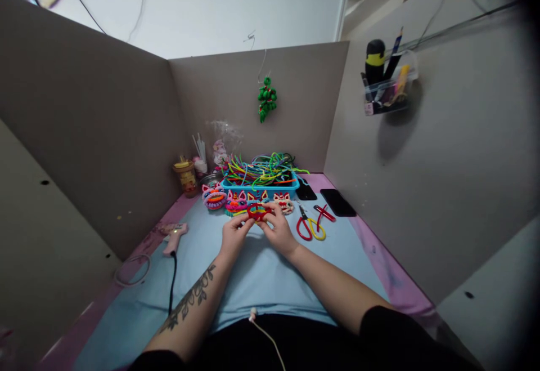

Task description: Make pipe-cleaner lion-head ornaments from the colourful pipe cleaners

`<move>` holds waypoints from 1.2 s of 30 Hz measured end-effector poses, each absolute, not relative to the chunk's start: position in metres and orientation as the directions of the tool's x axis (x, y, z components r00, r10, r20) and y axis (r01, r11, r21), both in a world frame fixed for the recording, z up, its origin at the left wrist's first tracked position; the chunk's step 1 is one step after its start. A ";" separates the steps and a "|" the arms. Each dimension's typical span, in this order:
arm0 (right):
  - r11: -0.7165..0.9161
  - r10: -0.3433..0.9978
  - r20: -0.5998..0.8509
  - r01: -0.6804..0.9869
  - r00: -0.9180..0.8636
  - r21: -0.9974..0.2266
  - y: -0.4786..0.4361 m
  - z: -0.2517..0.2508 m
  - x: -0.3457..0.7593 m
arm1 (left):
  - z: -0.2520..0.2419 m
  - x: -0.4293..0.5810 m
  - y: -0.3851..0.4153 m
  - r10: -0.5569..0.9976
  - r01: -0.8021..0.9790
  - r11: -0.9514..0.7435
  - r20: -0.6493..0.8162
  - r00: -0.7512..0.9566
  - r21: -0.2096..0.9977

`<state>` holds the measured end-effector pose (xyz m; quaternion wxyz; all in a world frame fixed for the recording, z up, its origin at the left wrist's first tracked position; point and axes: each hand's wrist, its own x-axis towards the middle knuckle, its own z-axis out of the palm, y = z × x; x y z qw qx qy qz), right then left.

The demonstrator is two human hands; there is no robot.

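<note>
Pale blue cloth (pixel 261 281) covers most of the pink-topped table (pixel 378 258), and at its near edge a thin cream cord (pixel 270 339) lies over the person's dark clothing; the cord could catch on a wrist drawn back carelessly. On the left side, a pink pistol-shaped glue gun (pixel 174 240) rests on its side with its black cable (pixel 172 286) running towards the person. A sleeve or forearm snagging that cable could drag the tool across, and if it is hot, its tip might mark the cloth.

Near the middle, both hands meet around a small red loop of fuzzy stem (pixel 256 211). Left hand (pixel 236 230) pinches its near left side between thumb and fingers; right hand (pixel 278 230) grips the other side, fingers curled, the two almost touching. Uneven pinching or too hard a pull could bend the loop out of shape or let it spring loose. Fingers hide part of it, so its exact form is unclear.

Scissors with one red and one yellow handle (pixel 307 220) lie right of the hands, where an elbow might knock them. Beyond stand colourful fuzzy-stem animal heads (pixel 214 196), close enough to be nudged, then a bright blue plastic basket (pixel 276 192) heaped with multicoloured fuzzy stems (pixel 265 169).
</note>
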<state>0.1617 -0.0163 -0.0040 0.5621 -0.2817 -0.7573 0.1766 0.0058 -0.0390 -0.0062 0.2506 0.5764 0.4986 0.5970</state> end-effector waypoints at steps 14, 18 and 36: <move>0.636 0.770 0.610 0.149 -0.185 -0.757 -0.013 -0.008 0.158 | -0.009 0.012 -0.040 0.872 0.129 -0.393 0.414 -0.260 0.910; 0.489 0.861 0.470 0.062 -0.196 -0.870 -0.010 -0.008 0.156 | -0.008 0.012 -0.039 0.903 -0.050 -0.413 0.402 -0.152 0.909; 0.637 0.769 0.630 0.214 -0.106 -0.741 -0.011 -0.011 0.154 | -0.008 0.008 -0.043 0.710 0.586 -0.505 0.691 -0.135 0.634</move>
